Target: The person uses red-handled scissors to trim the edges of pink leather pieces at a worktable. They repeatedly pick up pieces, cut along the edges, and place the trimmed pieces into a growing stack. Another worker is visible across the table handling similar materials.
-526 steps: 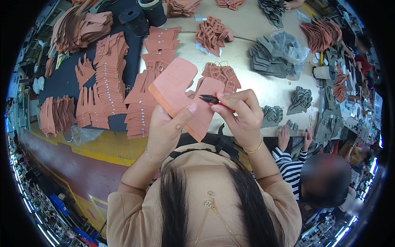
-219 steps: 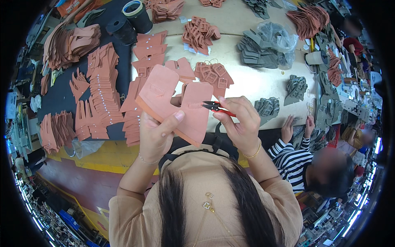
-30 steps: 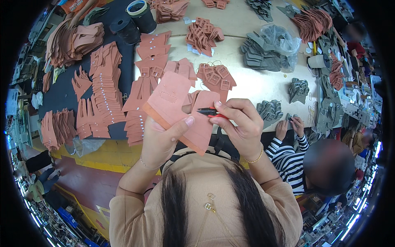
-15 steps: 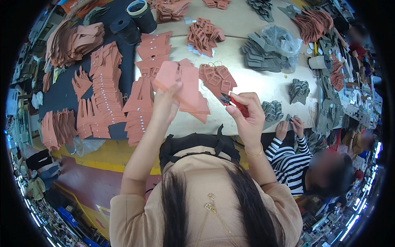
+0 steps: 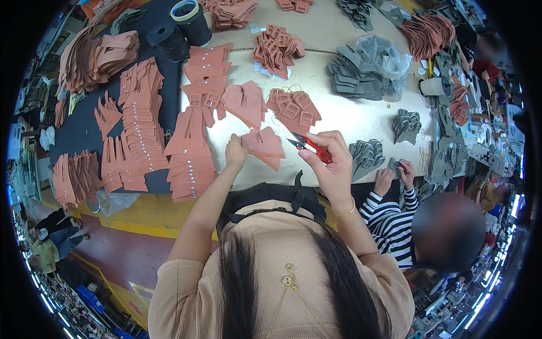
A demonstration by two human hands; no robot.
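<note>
My left hand (image 5: 236, 151) is closed at the left edge of a salmon-coloured cut piece (image 5: 264, 141) with a slot in it, which lies on another piece near the table's front. Its fingertips are partly hidden. A pair of red-handled thread snips (image 5: 319, 152) rests in my right hand (image 5: 334, 164), the dark blades pointing left above the table and apart from the pieces. Just beyond my left hand lie more slotted salmon pieces (image 5: 246, 104). Salmon pieces with covered buckles (image 5: 294, 107) lie beyond the snips.
Stacks of salmon pieces (image 5: 142, 124) cover the dark left side of the table. Grey-green pieces (image 5: 347, 70) lie under a clear plastic bag (image 5: 389, 59) at the right. Thread cones (image 5: 191, 24) stand far left. A co-worker in stripes (image 5: 389, 217) handles a grey buckle piece beside me.
The large salmon piece my left hand held up now lies on the table beyond it. That hand has come down nearer to me. My right hand, with the snips, has shifted slightly left and nearer.
</note>
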